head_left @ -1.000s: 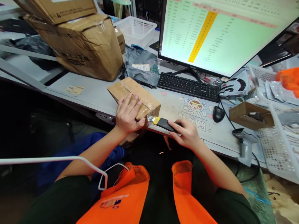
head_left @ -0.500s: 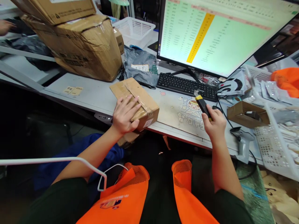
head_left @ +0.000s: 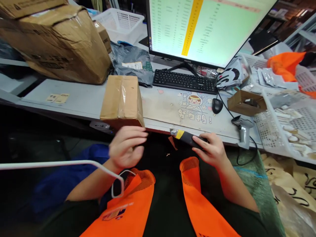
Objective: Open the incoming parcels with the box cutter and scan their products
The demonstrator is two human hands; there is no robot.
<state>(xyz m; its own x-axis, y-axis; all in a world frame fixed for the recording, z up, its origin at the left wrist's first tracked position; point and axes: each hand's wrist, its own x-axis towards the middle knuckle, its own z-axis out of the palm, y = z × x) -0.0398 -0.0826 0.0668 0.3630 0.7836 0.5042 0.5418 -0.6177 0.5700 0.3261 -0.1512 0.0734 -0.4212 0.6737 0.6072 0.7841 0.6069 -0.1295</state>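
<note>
bright desk, glaring monitor (head_left: pixel 209 29) (overexposed), dark underneath, left hand (head_left: pixel 125 148) motion-blurred, edges warped.

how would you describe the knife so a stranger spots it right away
Start at the big monitor, then drop past the keyboard to the desk's near edge. There the right hand grips a utility knife: black handle, yellow band, short blade pointing left, unlike the grey scanner beside it.

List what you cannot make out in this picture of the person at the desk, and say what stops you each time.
- Left hand: blurred in the head view; contact with the small taped box unclear.
- Utility knife: rear hidden by the right hand.
- Monitor: text too small, top cut off.
- Large box: cut by left edge.
</note>
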